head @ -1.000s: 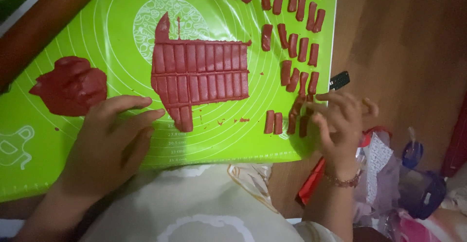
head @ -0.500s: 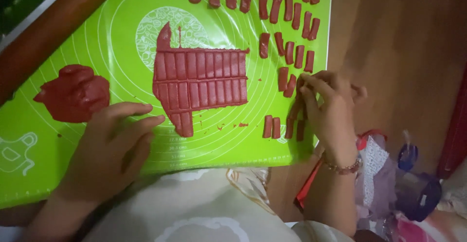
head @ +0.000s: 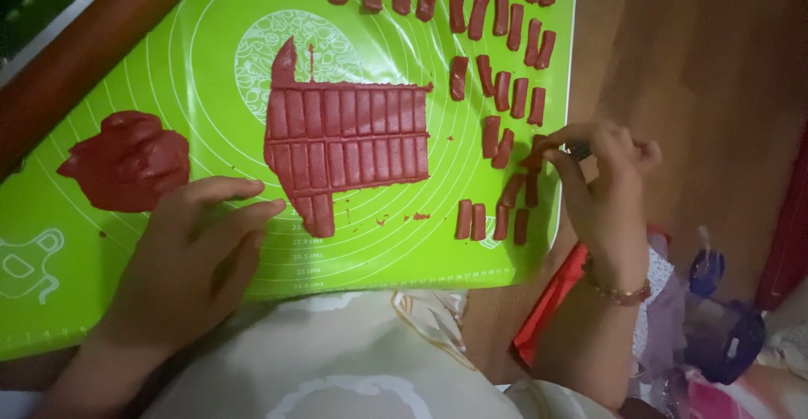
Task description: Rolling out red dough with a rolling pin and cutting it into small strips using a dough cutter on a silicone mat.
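A bright green silicone mat (head: 202, 91) lies on a wooden surface. In its middle sits a flat red dough sheet (head: 345, 137) scored into small rectangles. Several cut red dough strips (head: 497, 57) lie in rows along the mat's right side. My left hand (head: 194, 255) rests flat on the mat, fingers apart, just left of the sheet's lower tail. My right hand (head: 602, 179) is at the mat's right edge, fingertips pinched on a red strip (head: 532, 160), with a small dark tool partly hidden in the fingers.
A lump of red dough (head: 126, 160) sits at the mat's left. A brown rolling pin (head: 84, 49) lies diagonally at the upper left. Wooden floor (head: 699, 57) extends to the right. Red, purple and patterned items (head: 715, 318) crowd the lower right. Pale cloth covers my lap.
My right hand moved up along the mat's right edge from the lower strips to a strip higher up. The left hand stayed flat in place.
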